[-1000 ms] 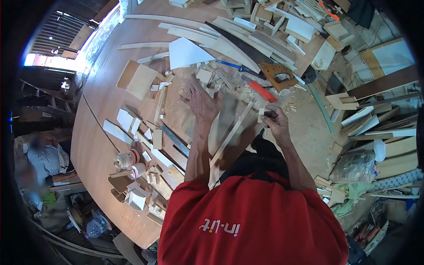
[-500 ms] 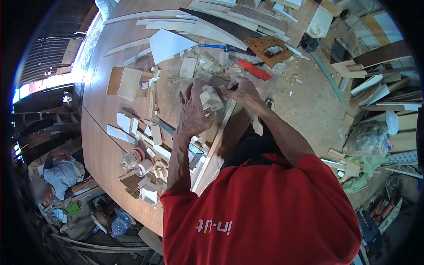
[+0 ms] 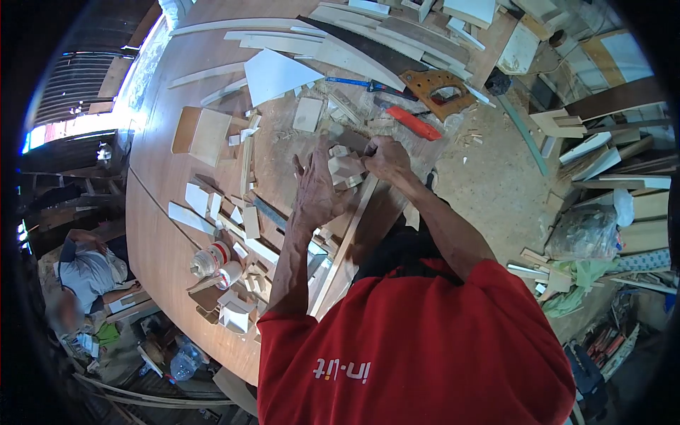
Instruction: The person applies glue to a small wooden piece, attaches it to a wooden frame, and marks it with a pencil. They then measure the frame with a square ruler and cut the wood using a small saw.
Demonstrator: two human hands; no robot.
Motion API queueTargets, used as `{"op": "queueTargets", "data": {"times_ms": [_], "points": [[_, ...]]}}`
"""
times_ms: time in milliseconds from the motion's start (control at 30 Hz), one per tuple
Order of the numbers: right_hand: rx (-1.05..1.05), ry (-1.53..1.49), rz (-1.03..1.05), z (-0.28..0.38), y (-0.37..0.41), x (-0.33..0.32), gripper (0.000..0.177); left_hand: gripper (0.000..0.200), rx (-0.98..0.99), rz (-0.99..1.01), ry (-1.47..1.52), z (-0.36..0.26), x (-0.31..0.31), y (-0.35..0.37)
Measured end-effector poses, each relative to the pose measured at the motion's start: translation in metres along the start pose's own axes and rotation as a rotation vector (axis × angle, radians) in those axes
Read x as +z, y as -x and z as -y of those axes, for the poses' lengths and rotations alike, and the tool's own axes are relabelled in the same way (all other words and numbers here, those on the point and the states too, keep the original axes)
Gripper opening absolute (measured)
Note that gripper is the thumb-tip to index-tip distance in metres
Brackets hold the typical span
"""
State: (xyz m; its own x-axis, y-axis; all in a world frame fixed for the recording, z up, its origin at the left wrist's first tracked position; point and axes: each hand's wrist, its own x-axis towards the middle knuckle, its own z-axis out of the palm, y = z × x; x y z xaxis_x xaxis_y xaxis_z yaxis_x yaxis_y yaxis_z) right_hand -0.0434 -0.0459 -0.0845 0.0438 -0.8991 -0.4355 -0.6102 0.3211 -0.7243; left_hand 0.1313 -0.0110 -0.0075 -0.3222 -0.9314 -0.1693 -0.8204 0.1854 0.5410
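Observation:
A small, pale, block-shaped wooden piece (image 3: 345, 168) is between my two hands, near the table edge. My left hand (image 3: 319, 195) holds it from the left, with the thumb below and the fingers reaching up along its side; one finger stands out to the left. At its upper right side, my right hand (image 3: 388, 159) is closed in a pinch close against the piece. Whatever lies between those fingertips is too small or hidden to name. A grey-brown flat block (image 3: 348, 137) lies just beyond the piece.
Beyond my hands lie a red-handled tool (image 3: 413, 124), a blue tool (image 3: 348, 81) and a wooden-handled handsaw (image 3: 435, 88). Offcuts, a white board (image 3: 278, 76) and a glue bottle (image 3: 210, 259) are on the table (image 3: 159, 212). Another person (image 3: 92, 273) is at lower left.
The view has shifted slightly. The wooden piece has turned a little between my hands, and my right hand has closed in lower and nearer against it.

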Motion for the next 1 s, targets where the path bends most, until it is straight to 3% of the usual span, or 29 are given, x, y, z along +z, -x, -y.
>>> {"op": "queueTargets", "data": {"times_ms": [567, 1000], "points": [[-0.109, 0.045, -0.085, -0.011, -0.003, 0.007, 0.023, 0.11, 0.0, 0.008, 0.008, 0.0, 0.0, -0.001], [-0.11, -0.004, -0.01, -0.005, 0.002, 0.002, 0.026, 0.11, -0.015, 0.012, -0.024, 0.001, 0.003, -0.005]]}}
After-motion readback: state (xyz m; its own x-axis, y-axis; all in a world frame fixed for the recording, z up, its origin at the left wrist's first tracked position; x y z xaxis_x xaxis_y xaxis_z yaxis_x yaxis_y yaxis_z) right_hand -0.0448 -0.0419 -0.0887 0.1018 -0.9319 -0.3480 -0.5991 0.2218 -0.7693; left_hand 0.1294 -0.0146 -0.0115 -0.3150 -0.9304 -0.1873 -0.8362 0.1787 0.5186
